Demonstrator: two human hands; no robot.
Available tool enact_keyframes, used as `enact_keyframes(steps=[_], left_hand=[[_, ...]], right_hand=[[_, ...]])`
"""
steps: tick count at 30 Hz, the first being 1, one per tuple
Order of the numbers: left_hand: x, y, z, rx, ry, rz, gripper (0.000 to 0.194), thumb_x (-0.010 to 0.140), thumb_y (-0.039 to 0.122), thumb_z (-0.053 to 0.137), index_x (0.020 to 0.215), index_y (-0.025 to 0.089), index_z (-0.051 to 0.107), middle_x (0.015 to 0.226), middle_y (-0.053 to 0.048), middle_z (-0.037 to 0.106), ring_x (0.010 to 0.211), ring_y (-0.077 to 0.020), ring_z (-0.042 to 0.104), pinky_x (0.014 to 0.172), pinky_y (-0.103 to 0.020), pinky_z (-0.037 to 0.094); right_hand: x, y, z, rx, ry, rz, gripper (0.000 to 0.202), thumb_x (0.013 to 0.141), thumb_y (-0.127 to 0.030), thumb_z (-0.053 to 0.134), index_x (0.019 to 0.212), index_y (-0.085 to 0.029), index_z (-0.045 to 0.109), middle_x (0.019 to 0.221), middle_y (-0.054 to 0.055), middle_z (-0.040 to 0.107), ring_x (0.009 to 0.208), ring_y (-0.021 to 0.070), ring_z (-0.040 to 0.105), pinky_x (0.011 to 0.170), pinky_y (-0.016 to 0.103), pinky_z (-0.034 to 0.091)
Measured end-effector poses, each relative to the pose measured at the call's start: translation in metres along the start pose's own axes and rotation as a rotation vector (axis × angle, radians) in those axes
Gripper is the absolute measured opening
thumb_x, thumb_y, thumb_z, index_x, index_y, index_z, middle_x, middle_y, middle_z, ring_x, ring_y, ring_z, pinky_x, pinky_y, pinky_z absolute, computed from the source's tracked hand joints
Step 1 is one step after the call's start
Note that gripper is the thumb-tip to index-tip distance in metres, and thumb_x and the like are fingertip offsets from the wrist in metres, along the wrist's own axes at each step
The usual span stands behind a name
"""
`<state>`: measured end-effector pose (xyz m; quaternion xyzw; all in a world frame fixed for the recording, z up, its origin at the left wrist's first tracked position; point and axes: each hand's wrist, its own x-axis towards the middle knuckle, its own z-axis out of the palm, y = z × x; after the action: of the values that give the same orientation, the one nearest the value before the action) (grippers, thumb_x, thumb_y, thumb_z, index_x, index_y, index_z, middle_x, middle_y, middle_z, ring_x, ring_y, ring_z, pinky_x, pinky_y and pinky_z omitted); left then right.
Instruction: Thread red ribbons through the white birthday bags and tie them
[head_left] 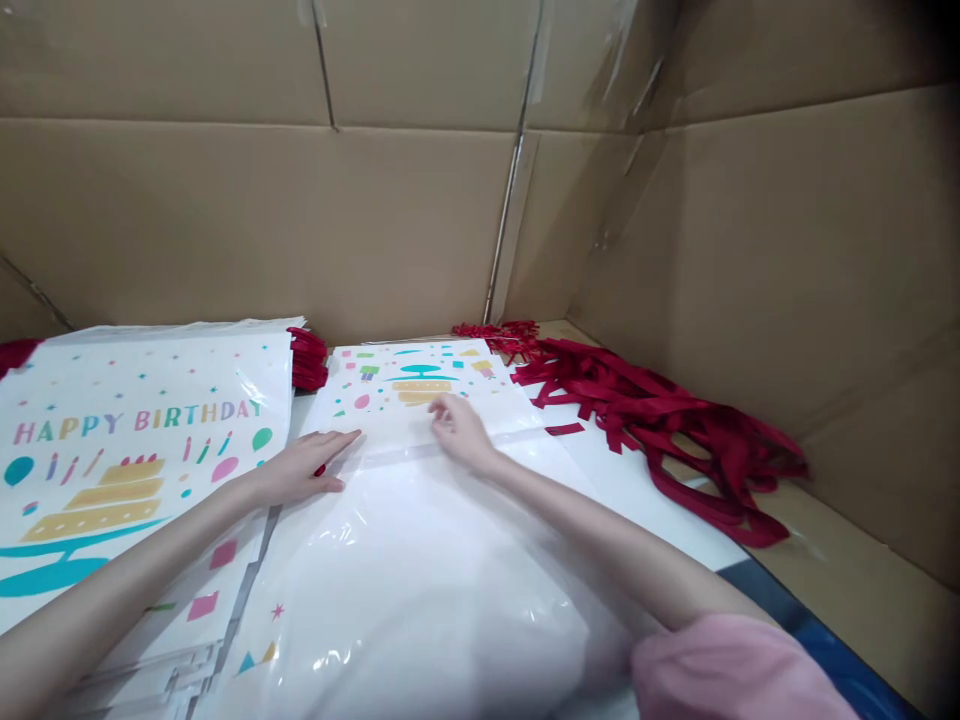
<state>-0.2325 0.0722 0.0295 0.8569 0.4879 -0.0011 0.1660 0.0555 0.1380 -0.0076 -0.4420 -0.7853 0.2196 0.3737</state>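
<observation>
In front of me lies a white plastic sheet or bag (420,580), its near part blank and glossy, with a pale band across it. Its far end carries a printed cake (422,388) and coloured shapes. My left hand (300,467) rests at the sheet's left edge, fingers stretched out. A small bit of dark red (321,469) shows by its fingers; whether it is ribbon I cannot tell. My right hand (459,432) is over the far part, just below the printed cake, with thumb and fingers curled together. What they pinch, if anything, is hidden.
To the left stands a stack of "Happy Birthday" printed bags (150,370), with red ribbon ends (307,360) behind it. A tangle of red ribbons (660,400) lies right, and a short red strip (565,430) near the sheet. Cardboard walls (262,220) enclose the back and right.
</observation>
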Motion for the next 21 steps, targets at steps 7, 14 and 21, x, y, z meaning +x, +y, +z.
enact_keyframes(steps=[7, 14, 21], left_hand=[[0.001, 0.006, -0.003, 0.04, -0.002, 0.042, 0.058, 0.09, 0.041, 0.042, 0.144, 0.028, 0.026, 0.142, -0.006, 0.037, 0.126, -0.0263, 0.037, 0.101, -0.034, 0.031], [0.0, 0.007, -0.001, 0.133, -0.017, 0.026, 0.051, 0.093, 0.037, 0.036, 0.142, 0.039, 0.025, 0.142, -0.004, 0.036, 0.128, -0.0266, 0.036, 0.103, -0.038, 0.028], [0.0, 0.0, 0.006, 0.269, -0.033, 0.046, 0.05, 0.093, 0.025, 0.031, 0.139, 0.044, 0.027, 0.144, -0.006, 0.034, 0.131, -0.0277, 0.033, 0.103, -0.048, 0.027]], right_hand=[[-0.041, 0.098, -0.14, -0.4, -0.017, 0.39, 0.011, 0.076, -0.018, 0.05, 0.077, -0.013, 0.06, 0.081, 0.007, 0.062, 0.077, 0.0163, 0.053, 0.066, 0.024, 0.034], [-0.047, 0.117, -0.149, -0.265, -0.16, 0.449, 0.019, 0.078, -0.027, 0.055, 0.067, -0.013, 0.06, 0.07, 0.003, 0.061, 0.065, 0.0124, 0.051, 0.057, 0.021, 0.033], [-0.046, 0.131, -0.16, -0.214, -0.111, 0.487, 0.015, 0.075, -0.026, 0.057, 0.069, -0.013, 0.062, 0.065, 0.002, 0.059, 0.061, 0.0112, 0.05, 0.053, 0.02, 0.032]])
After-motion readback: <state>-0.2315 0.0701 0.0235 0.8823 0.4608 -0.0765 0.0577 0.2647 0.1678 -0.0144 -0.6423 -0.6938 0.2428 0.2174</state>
